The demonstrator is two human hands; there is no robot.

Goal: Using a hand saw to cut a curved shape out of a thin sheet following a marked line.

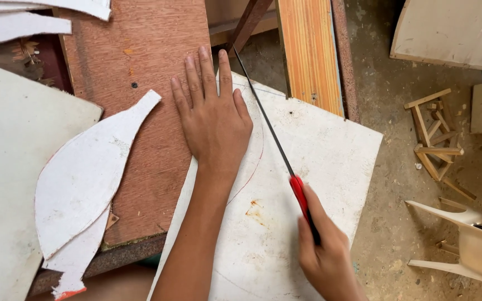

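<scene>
2 hands on a white board (pixel 319 167): left hand (pixel 214 120) flat and spread, right hand (pixel 324 253) apparently clenched round a red-handled saw (pixel 277 146)

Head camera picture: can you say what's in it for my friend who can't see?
A right hand holds a red-handled saw across a white board, while the left hand presses flat on it. A leaf-shaped white cutout lies beside them on a brown bench.

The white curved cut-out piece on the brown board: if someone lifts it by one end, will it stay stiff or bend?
The cut-out piece looks thin and flat, so it is probably light. Its narrow neck may flex or snap.
</scene>
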